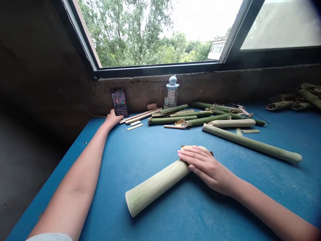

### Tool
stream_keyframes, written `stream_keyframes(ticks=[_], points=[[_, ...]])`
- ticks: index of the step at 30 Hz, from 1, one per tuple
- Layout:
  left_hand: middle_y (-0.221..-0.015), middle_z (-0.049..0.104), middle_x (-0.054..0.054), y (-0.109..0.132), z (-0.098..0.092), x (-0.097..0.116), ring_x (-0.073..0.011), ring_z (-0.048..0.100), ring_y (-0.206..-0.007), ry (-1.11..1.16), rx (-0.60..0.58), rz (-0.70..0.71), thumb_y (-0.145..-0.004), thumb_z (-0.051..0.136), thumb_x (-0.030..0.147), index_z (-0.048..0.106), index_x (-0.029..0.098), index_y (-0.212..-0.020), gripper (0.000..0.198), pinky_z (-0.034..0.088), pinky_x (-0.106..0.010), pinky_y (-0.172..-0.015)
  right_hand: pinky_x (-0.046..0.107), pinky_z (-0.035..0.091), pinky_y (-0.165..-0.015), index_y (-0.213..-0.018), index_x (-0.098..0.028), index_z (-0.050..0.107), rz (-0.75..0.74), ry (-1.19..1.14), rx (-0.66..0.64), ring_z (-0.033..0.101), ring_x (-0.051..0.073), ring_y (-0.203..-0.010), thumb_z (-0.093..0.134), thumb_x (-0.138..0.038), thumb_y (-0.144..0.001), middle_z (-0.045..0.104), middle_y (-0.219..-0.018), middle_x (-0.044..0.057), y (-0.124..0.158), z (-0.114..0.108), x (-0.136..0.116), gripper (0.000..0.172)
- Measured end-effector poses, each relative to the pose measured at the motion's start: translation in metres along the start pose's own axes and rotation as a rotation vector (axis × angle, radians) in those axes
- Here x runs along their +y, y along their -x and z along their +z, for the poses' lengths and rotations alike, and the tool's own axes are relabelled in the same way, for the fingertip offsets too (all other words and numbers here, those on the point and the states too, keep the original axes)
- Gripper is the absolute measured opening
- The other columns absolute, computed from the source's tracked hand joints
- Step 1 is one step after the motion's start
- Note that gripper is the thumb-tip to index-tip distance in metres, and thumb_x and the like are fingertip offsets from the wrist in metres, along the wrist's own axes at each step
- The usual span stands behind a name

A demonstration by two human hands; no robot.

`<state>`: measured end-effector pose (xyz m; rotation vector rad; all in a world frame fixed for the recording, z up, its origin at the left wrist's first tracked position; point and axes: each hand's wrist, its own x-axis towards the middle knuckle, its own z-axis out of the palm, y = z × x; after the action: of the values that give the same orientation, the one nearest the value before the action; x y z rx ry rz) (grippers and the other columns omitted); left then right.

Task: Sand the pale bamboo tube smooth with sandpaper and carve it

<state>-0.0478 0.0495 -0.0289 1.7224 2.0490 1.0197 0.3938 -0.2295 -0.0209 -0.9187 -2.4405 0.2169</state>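
Observation:
My right hand (207,165) lies flat over the far end of a thick, pale green peeled bamboo section (155,187), which rests on the blue tabletop (107,201). A scrap of tan sheet, possibly sandpaper (188,147), shows under my fingers, and the rest of it is hidden. My left hand (114,118) reaches far forward, with its fingertips at the lower edge of a phone (120,110) leaning against the wall. The phone's screen is partly blurred out.
Several green bamboo lengths (173,119) and flat wooden slats (140,116) lie at the back, near a twine ball (151,106) and a capped glass jar (172,94). A long bamboo pole (250,144) lies right of my hand. The table's left edge drops off.

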Motion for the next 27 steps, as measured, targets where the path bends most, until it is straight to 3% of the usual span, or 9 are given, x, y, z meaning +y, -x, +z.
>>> stream_keyframes(ticks=[4, 9, 16, 20, 23, 25, 27], points=[[-0.128, 0.067, -0.017, -0.003, -0.007, -0.008, -0.0315, 0.063, -0.119, 0.085, -0.052, 0.064, -0.074, 0.066, 0.024, 0.06, 0.012, -0.124, 0.051, 0.047, -0.039, -0.104, 0.051, 0.036, -0.12, -0.146, -0.026, 0.053, 0.077, 0.037, 0.026, 0.048, 0.023, -0.142, 0.039, -0.027, -0.106, 0.06, -0.145, 0.007, 0.0, -0.004, 0.01, 0.042], [-0.127, 0.067, -0.018, -0.01, -0.003, -0.013, -0.0323, 0.064, -0.118, 0.041, -0.014, 0.044, -0.08, 0.063, 0.024, 0.061, 0.011, -0.126, 0.048, 0.048, -0.041, -0.104, 0.05, 0.036, -0.12, -0.145, -0.026, 0.054, 0.089, 0.039, 0.026, 0.049, 0.023, -0.141, 0.04, -0.028, -0.105, 0.062, -0.143, 0.007, -0.001, -0.005, 0.005, 0.042], [-0.121, 0.071, -0.015, -0.01, -0.007, -0.011, -0.0281, 0.067, -0.113, 0.187, -0.067, 0.026, -0.069, 0.061, 0.012, 0.065, 0.01, -0.12, 0.051, 0.049, -0.035, -0.101, 0.052, 0.034, -0.119, -0.144, -0.026, 0.055, 0.111, 0.004, 0.016, 0.049, 0.024, -0.14, 0.038, -0.031, -0.106, 0.062, -0.143, 0.007, 0.0, -0.004, 0.019, 0.041], [-0.116, 0.073, -0.012, -0.006, -0.012, -0.005, -0.0299, 0.065, -0.114, 0.158, 0.026, -0.011, -0.079, 0.06, 0.021, 0.071, 0.012, -0.108, 0.032, 0.047, -0.037, -0.104, 0.052, 0.03, -0.122, -0.144, -0.025, 0.055, 0.114, -0.003, 0.024, 0.048, 0.023, -0.142, 0.038, -0.028, -0.106, 0.061, -0.144, 0.007, -0.001, -0.003, -0.005, 0.041], [-0.115, 0.073, -0.012, -0.003, -0.015, -0.001, -0.0312, 0.064, -0.115, 0.126, 0.061, -0.018, -0.089, 0.053, 0.03, 0.073, 0.013, -0.103, 0.03, 0.046, -0.04, -0.105, 0.046, 0.027, -0.125, -0.15, -0.024, 0.046, -0.041, -0.045, -0.096, 0.042, 0.02, -0.146, 0.041, -0.025, -0.106, 0.054, -0.151, 0.005, -0.002, 0.0, -0.029, 0.045], [-0.115, 0.074, -0.012, -0.002, -0.015, 0.0, -0.0312, 0.064, -0.115, 0.13, 0.061, -0.017, -0.09, 0.052, 0.031, 0.074, 0.013, -0.103, 0.032, 0.045, -0.04, -0.106, 0.044, 0.026, -0.126, -0.153, -0.024, 0.043, -0.119, -0.058, -0.133, 0.04, 0.019, -0.148, 0.041, -0.025, -0.105, 0.051, -0.154, 0.005, -0.003, 0.003, -0.03, 0.047], [-0.115, 0.074, -0.012, -0.002, -0.015, 0.001, -0.031, 0.063, -0.116, 0.162, 0.068, -0.029, -0.087, 0.053, 0.03, 0.074, 0.012, -0.104, 0.031, 0.045, -0.04, -0.106, 0.045, 0.027, -0.126, -0.152, -0.024, 0.044, -0.058, -0.032, -0.06, 0.04, 0.02, -0.147, 0.04, -0.025, -0.106, 0.053, -0.152, 0.005, -0.003, 0.004, -0.019, 0.046]])
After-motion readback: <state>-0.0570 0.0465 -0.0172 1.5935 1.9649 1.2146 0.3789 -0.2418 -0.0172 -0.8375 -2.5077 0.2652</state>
